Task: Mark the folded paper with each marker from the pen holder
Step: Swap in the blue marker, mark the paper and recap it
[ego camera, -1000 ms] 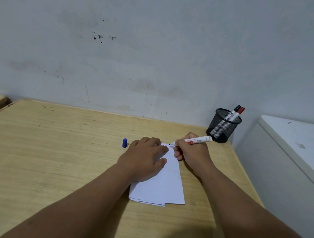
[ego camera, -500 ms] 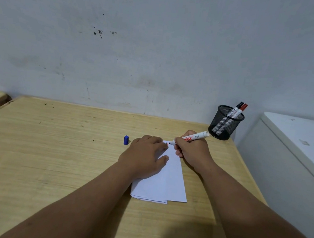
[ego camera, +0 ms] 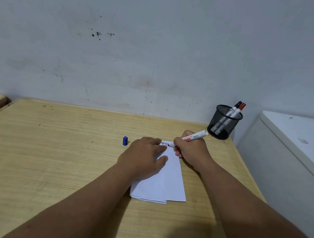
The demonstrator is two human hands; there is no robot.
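Head view. My left hand (ego camera: 145, 156) lies flat, palm down with fingers spread, on the folded paper (ego camera: 163, 182) at centre frame, gripping nothing. It covers the upper left part of the sheet, so the left end of the row of marks (ego camera: 164, 143) is hidden beneath my fingertips. My right hand (ego camera: 191, 151), just right of centre, is closed around the marker (ego camera: 193, 137). Most of the barrel's lower half is buried in my fist; only the white rear end, angled toward the upper right, and the nib end show. The nib (ego camera: 169, 144) meets the top edge of the paper, but its colour is hard to make out against the marks. Printing on the barrel is red and black; the small lettering is too fine to read fully.

The folded paper is white, longer than wide, lying flat on the wooden table (ego camera: 52, 156). Its layered edges show at the lower end. Visible marks are short upright strokes in blue, red and dark ink along the top edge.

A blue cap (ego camera: 125, 141) stands on the table left of my left hand, apart from the paper. The black mesh pen holder (ego camera: 223, 123), at right of frame near the wall, holds two markers, one black-capped (ego camera: 237, 105) and one red-capped (ego camera: 242, 106); their lower barrels are only dimly seen through the mesh. Both forearms are cut off by the bottom edge.
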